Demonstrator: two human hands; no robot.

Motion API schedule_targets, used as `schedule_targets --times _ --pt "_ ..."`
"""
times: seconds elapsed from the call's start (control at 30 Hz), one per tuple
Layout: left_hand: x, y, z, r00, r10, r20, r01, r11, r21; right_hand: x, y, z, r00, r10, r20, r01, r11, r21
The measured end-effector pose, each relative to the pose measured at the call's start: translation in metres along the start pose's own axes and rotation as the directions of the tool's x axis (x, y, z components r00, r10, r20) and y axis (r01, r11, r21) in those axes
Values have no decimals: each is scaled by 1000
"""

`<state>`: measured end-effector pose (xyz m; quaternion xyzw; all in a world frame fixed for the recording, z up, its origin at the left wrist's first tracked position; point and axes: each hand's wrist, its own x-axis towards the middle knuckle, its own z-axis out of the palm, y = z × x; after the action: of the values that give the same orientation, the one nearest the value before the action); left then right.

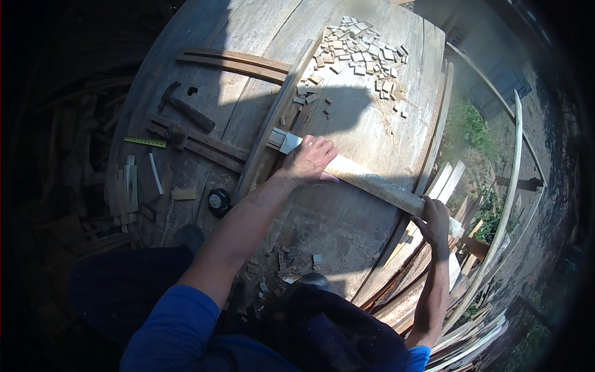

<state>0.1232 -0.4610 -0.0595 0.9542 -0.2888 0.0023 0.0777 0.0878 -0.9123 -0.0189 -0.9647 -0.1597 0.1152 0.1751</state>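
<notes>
A long pale wooden board slants across the worktable from the middle toward the right edge. Near its left end, my left hand presses down with the fingers curled over it. Farther right, my right hand is wrapped around the board close to the table's edge. The board's left end lies by a long wooden rail running across the tabletop. What is under my left palm is hidden.
Many small cut wood blocks lie scattered on the worktable. A hammer, a yellow measuring strip and a round black tape measure are at left. Long wood strips are stacked at right; offcuts lie near my legs.
</notes>
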Motion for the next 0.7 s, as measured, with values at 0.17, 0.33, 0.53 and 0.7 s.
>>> schedule_targets --times 0.17,0.33,0.53,0.7 --pt "8 0 -2 1000 -7 4 7 1000 29 4 1 -3 999 47 8 -48 999 24" --pt "14 -8 3 996 5 -88 0 999 47 16 1 -5 997 77 13 -77 996 48" --pt "26 -8 -4 994 17 -106 -8 997 80 23 8 -9 997 75 -3 -75 997 18" --pt "34 -15 -5 994 26 -108 -16 995 99 30 12 -8 997 68 -33 -66 997 35"
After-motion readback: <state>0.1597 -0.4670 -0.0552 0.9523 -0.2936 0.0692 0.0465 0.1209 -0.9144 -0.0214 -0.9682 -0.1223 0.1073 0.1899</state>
